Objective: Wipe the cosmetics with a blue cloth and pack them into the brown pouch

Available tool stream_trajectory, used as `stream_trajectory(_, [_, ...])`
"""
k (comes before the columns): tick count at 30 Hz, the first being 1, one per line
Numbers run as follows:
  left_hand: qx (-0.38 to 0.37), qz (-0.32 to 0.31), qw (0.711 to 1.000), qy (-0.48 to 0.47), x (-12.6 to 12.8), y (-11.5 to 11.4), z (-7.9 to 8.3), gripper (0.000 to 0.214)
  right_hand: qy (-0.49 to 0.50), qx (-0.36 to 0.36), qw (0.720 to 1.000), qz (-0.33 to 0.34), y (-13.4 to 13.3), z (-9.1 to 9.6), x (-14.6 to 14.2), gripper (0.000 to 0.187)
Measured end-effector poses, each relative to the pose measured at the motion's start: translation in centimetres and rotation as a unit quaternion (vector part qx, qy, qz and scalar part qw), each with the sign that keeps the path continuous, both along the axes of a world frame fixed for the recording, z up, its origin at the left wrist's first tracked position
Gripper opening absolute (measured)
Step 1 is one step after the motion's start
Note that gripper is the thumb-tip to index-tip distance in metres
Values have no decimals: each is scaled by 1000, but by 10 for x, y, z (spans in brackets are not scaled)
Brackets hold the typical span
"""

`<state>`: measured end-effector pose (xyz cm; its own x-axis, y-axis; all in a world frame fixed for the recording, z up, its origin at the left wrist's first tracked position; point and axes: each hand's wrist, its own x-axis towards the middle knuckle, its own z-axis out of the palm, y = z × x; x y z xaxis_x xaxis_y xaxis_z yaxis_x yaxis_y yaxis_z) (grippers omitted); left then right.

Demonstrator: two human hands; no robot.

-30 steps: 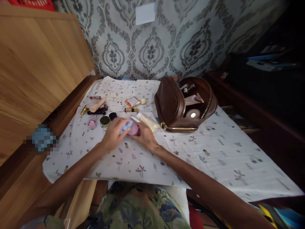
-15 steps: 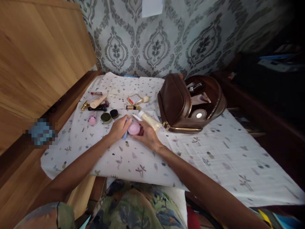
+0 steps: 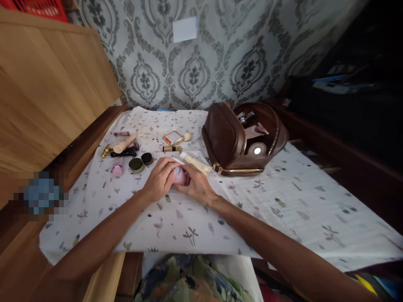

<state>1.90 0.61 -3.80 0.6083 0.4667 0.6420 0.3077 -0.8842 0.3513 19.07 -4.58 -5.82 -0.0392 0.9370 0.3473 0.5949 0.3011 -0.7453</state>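
Both hands meet over the white patterned cloth around a small round pink container (image 3: 180, 178). My right hand (image 3: 199, 184) is wrapped round its right side. From the left, my left hand (image 3: 160, 179) closes its fingers over the container's upper edge, where a bit of light blue shows. The fingers hide much of both pieces. Just behind the hands lies a cream tube (image 3: 195, 162) with a white cap. A dark green lidded jar (image 3: 136, 165) and a smaller black jar (image 3: 146, 158) stand left of my left hand.
An unzipped brown leather bag (image 3: 226, 138) with cosmetics inside stands right of the hands. Farther back are a gold-edged compact (image 3: 172, 137), a gold-and-black tube (image 3: 171, 149), a beige tube (image 3: 124, 144) and a pink bottle (image 3: 117, 167). A wooden panel (image 3: 56, 75) rises at left.
My left hand has brought the flat light blue piece against the pink container, and its fingers now cover the container's top. The view has tilted up slightly.
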Motion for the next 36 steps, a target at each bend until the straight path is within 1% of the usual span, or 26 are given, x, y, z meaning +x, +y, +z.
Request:
stream_trajectory(3, [43, -45, 998, 3, -4, 1, 3, 30, -16, 0, 1000, 1, 1, 0, 1, 46])
stream_trajectory(5, [53, -68, 996, -10, -6, 3, 3, 28, -21, 0, 1000, 7, 2, 0, 1, 47])
stream_trajectory(7, [49, -75, 996, -19, -8, 4, 3, 26, -22, 3, 1000, 12, 2, -1, 1, 51])
stream_trajectory(10, [33, -61, 998, -12, -6, 3, 1, 23, -27, 10, 999, 20, 0, -3, 1, 53])
stream_trajectory(13, [8, -23, 1000, -9, -3, 2, -1, 22, -45, 20, 998, 34, -1, -6, 1, 53])
stream_trajectory(16, [-36, 26, 999, -9, -1, 4, -3, 21, -50, 29, 997, 43, -2, -8, 0, 54])
stream_trajectory(18, [-82, 49, 995, -5, -1, 7, -3, 24, -30, 22, 998, 41, -3, -7, 0, 54])
stream_trajectory(22, [-184, 65, 981, -9, -3, 9, -1, 32, 36, -2, 999, 20, -3, -3, 1, 54])
stream_trajectory(24, [-233, 58, 971, -10, -5, 7, -1, 35, 55, -2, 998, -1, -3, -1, 2, 55])
stream_trajectory(26, [-270, 34, 962, -2, -6, 5, -1, 38, 60, 8, 998, -23, -3, 2, 3, 55])
stream_trajectory(29, [-294, -4, 956, 5, -6, 2, -2, 57, 45, 26, 998, -37, -5, 5, 5, 54])
stream_trajectory(31, [-317, -14, 948, -3, -4, 1, -3, 63, 35, 35, 998, -26, -6, 6, 6, 55])
stream_trajectory(33, [-351, -25, 936, -23, -3, 2, -3, 59, 44, 47, 998, -6, -5, 4, 6, 58])
stream_trajectory(36, [-388, -40, 918, -68, -3, 6, -3, 55, 121, 43, 992, 21, 0, -2, 7, 72])
